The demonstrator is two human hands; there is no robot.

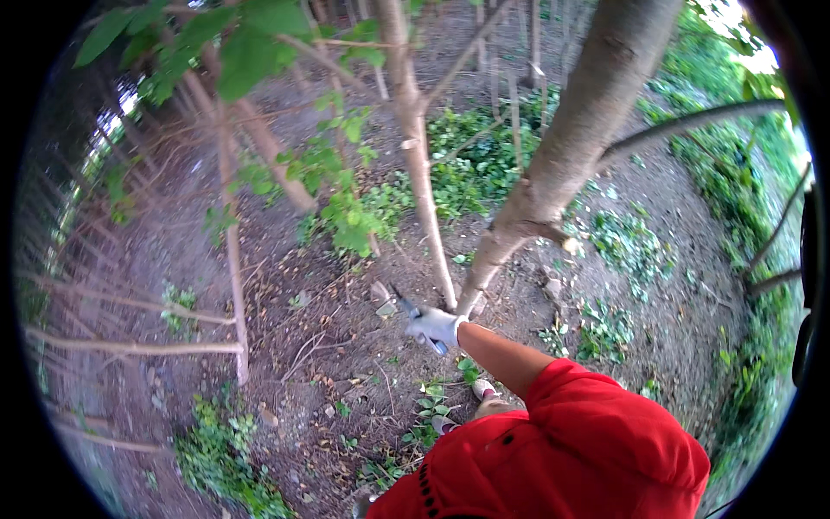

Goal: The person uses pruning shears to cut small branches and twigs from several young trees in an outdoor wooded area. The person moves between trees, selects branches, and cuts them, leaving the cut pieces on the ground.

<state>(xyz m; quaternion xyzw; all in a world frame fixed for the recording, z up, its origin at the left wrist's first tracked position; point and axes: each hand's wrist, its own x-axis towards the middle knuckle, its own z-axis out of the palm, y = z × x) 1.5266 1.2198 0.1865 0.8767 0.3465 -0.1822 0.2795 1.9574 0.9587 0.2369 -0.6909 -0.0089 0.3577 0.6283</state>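
Observation:
My right hand (433, 325), in a pale work glove, is closed around pruning shears (407, 306). Their dark blades point up and to the left, and a blue handle end shows below the palm. The hand is at the foot of a slim trunk (428, 214) and a thicker leaning trunk (551, 168), which meet low down near the wrist. On the thick trunk a cut branch stub (563, 241) shows a pale end. The shear blades appear to be over bare soil, apart from both trunks. My left hand is out of view.
At the left stands a thin stem (235, 285) with side branches (136, 347) reaching left. Leafy twigs (350, 220) hang at mid-left. A bent branch (694, 123) extends right from the thick trunk. Dry twigs (305, 355) and low green plants (224, 454) cover parts of the soil.

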